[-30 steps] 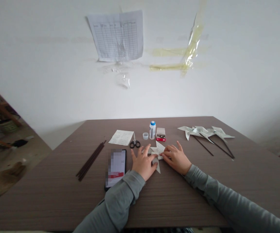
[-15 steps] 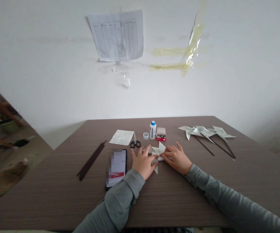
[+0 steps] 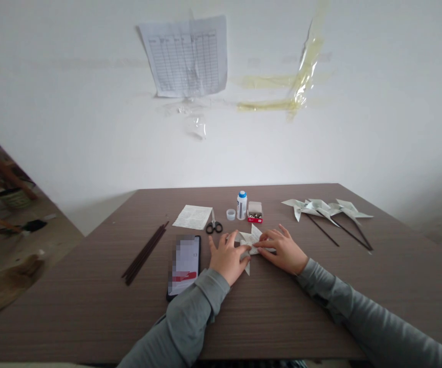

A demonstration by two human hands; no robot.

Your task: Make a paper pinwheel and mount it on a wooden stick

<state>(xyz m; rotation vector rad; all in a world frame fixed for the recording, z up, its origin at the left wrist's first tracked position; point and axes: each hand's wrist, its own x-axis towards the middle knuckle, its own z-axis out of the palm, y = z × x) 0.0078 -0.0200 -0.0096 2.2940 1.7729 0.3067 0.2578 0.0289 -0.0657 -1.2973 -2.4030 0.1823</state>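
Between my two hands a paper pinwheel (image 3: 256, 232) made of printed paper lies on the table, its pointed blades showing above and below my fingers. My left hand (image 3: 226, 259) holds it from the left, index finger and thumb near its middle, other fingers spread. From the right, my right hand (image 3: 283, 251) has its thumb and index finger closed on the folded paper near the centre. The exact pinch is partly covered by the fingers. Just behind stand a small red box of metal pins (image 3: 255, 214) and a white bottle with a blue cap (image 3: 241, 207).
Left of the hands lie a phone (image 3: 184, 266), black-handled scissors (image 3: 214, 226), a printed paper sheet (image 3: 192, 217) and several dark sticks (image 3: 145, 254). A small clear cup (image 3: 230, 214) is beside the bottle. Finished pinwheels on sticks (image 3: 323, 208) rest at the right of the table (image 3: 274, 317).
My right hand has shifted very slightly to the right, its fingers still at the pinwheel's middle. My left hand and the pinwheel stay practically in place.
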